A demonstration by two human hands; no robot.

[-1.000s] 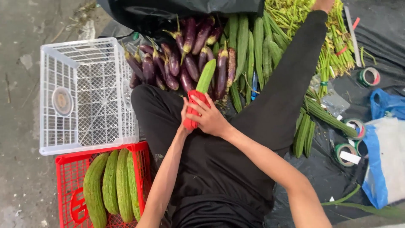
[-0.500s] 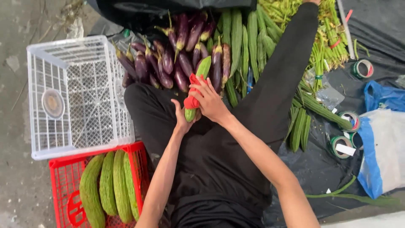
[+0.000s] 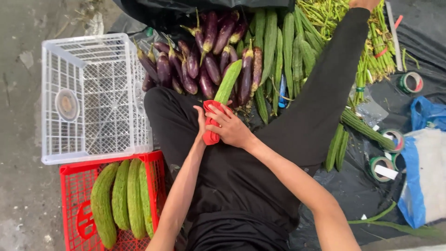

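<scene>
Wiping underway: I see both hands, left [image 3: 201, 124] and right [image 3: 231, 128], clamped on red cloth [image 3: 211, 135] around gourd [image 3: 228, 82]; next I'd slide upward

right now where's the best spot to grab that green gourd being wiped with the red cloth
Probably the bare upper half of the green gourd, taken from above with fingers wrapped around its width. Its lower end is covered by the red cloth and both hands, left hand and right hand, while the long, tapering top sticks out free above the purple eggplants.

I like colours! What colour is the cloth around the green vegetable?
Red cloth, seen from the head camera.
</scene>
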